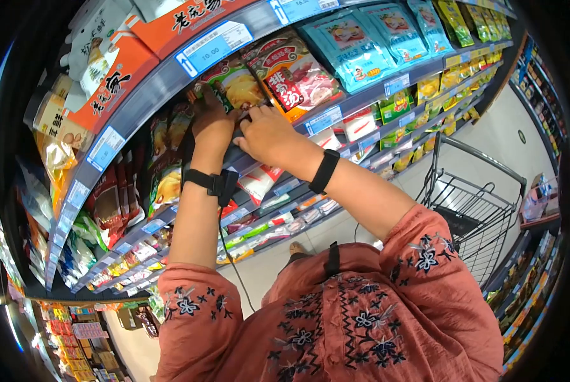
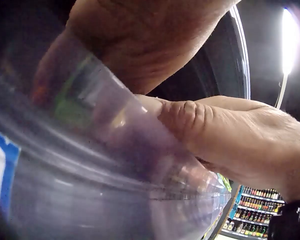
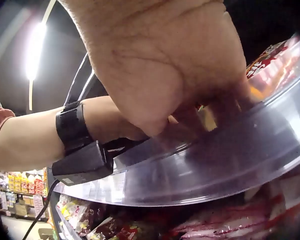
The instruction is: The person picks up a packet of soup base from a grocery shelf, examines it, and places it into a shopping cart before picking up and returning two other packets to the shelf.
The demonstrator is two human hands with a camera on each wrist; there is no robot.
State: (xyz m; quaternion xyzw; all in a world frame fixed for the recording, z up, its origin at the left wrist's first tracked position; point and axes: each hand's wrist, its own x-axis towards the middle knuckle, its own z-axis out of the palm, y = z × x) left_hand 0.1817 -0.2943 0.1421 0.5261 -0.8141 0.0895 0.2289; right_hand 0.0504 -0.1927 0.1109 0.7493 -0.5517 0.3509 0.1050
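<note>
A green bag with a yellow food picture lies on the shelf at the person's fingers, just left of a red-and-white bag. Its long axis seems to run away from the person into the shelf, though the hands cover part of it. The left hand reaches farther in, its fingers along the bag's left side, while the right hand is at the near end, so the bag lies straight ahead of the right fingertips and to the right of the left ones. The right fingers bend down behind the clear plastic strip on the shelf front; with the tips blurred and partly hidden there, I cannot tell whether either hand pinches the bag or only touches it. Neither hand looks clearly nearer, since both are right beside it.
</note>
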